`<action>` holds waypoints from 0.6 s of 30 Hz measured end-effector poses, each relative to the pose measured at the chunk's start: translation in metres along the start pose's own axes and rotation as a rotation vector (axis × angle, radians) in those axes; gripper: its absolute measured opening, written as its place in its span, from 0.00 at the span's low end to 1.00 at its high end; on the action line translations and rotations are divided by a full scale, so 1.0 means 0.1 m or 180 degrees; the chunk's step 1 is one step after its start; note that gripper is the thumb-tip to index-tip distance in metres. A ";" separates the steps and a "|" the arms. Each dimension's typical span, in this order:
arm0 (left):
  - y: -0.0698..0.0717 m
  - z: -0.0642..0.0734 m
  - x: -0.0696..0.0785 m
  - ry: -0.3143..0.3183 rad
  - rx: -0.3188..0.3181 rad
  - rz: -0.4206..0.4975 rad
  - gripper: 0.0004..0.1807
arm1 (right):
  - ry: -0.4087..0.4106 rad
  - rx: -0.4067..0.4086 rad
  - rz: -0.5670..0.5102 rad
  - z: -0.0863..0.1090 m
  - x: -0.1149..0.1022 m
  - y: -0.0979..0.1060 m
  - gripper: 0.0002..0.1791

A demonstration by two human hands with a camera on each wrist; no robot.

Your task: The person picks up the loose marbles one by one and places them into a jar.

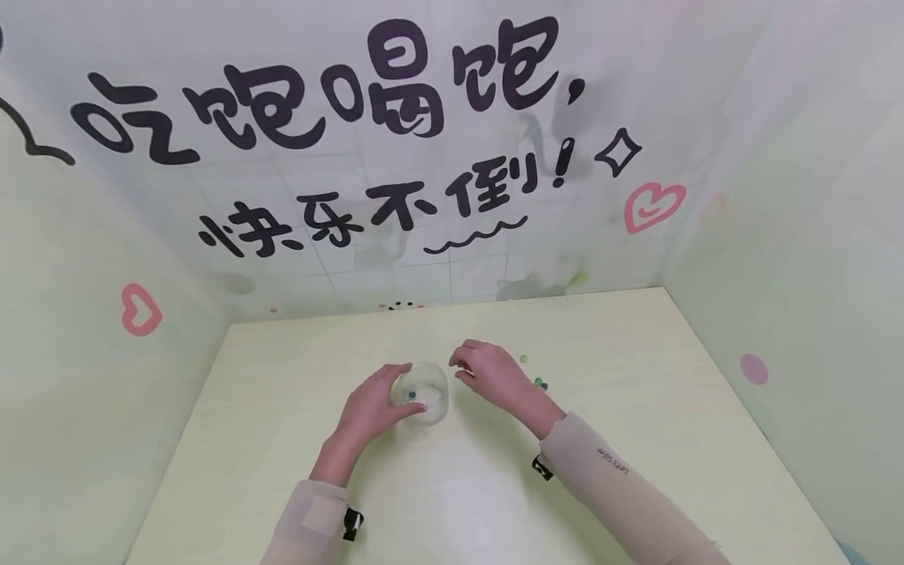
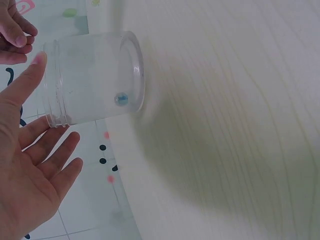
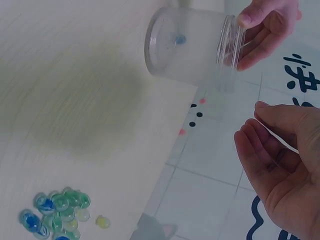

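Observation:
A clear plastic jar (image 2: 87,80) with a threaded rim stands upright on the table, a single blue marble (image 2: 121,98) at its bottom. My left hand (image 1: 374,404) holds the jar at the rim, thumb on the near side and fingers on the far side. Just right of the jar, my right hand (image 1: 490,377) hovers with fingers loosely bent and the thumb close to the fingertips. Nothing shows between those fingertips in the right wrist view. Several green, blue and yellowish marbles (image 3: 62,207) lie clustered on the table, beyond my right wrist in the head view.
One yellow-green marble (image 3: 103,221) lies apart from the cluster. The pale wooden table (image 1: 282,471) ends at a back wall (image 1: 452,173) with printed black writing. Side walls (image 1: 798,259) rise at left and right.

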State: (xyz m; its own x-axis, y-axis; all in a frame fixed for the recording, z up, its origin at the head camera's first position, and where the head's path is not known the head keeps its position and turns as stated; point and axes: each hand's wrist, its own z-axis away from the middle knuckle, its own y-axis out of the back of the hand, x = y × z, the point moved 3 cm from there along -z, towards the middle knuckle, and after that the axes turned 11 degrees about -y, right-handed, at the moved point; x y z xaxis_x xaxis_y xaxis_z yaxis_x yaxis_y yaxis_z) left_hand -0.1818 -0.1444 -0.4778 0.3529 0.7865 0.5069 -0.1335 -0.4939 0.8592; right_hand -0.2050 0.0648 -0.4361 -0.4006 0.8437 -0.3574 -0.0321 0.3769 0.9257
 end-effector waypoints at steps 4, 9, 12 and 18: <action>-0.01 0.00 -0.01 -0.0001 -0.0001 -0.0032 0.43 | -0.0073 0.0076 0.0011 -0.01 0.16 0.06 0.07; -0.01 0.00 -0.01 -0.0018 -0.0027 -0.0065 0.44 | -0.0192 0.0089 0.0047 0.02 0.34 0.13 0.07; 0.00 0.00 0.00 -0.0022 -0.0034 -0.0068 0.44 | -0.0289 0.0050 0.0048 0.03 0.43 0.15 0.07; 0.00 0.00 0.00 -0.0028 -0.0025 -0.0058 0.44 | -0.0375 0.0043 0.0076 0.07 0.60 0.19 0.08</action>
State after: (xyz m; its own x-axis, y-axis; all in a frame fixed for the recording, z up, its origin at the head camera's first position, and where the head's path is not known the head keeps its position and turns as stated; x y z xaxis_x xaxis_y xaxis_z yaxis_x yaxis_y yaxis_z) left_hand -0.1818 -0.1440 -0.4778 0.3633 0.7920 0.4907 -0.1342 -0.4767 0.8688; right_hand -0.2235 0.1255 -0.4406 -0.2908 0.8912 -0.3480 -0.0113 0.3605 0.9327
